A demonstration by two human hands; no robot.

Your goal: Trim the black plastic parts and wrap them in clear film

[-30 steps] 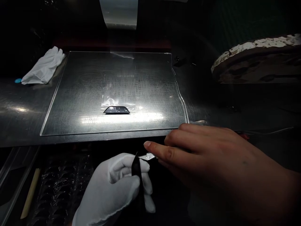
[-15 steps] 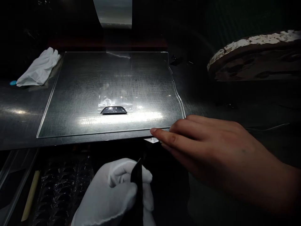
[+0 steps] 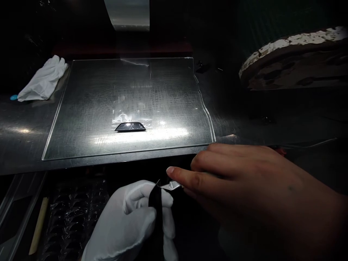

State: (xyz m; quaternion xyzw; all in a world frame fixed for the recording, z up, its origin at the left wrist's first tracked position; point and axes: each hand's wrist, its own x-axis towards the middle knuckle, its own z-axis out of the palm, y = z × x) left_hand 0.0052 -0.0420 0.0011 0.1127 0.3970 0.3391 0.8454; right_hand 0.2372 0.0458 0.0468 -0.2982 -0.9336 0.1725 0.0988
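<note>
My left hand [image 3: 127, 221], in a white glove, is closed on a thin dark piece [image 3: 156, 203], held upright and nearly edge-on. Its lower part fades into the dark below. Bare, my right hand [image 3: 244, 181] grips a utility knife [image 3: 174, 185], its forefinger stretched along the top. Only the blade and metal tip show; the palm hides the handle. The blade's point is at the upper edge of the dark piece, seemingly touching it. A black trapezoid piece [image 3: 130, 126] lies on the clear sheet [image 3: 89, 105], over a transparent plastic bag [image 3: 127, 114].
A white glove [image 3: 43, 79] lies left of the sheet on the metal table [image 3: 16, 145]. Below the table's edge are a tray with several dark pieces [image 3: 73, 217] and a yellowish strip [image 3: 39, 224]. A rough-edged round object [image 3: 293, 61] stands at the right.
My right hand has brought the knife down and slightly left from the table's edge to the dark piece. My left hand has barely shifted, still holding the piece.
</note>
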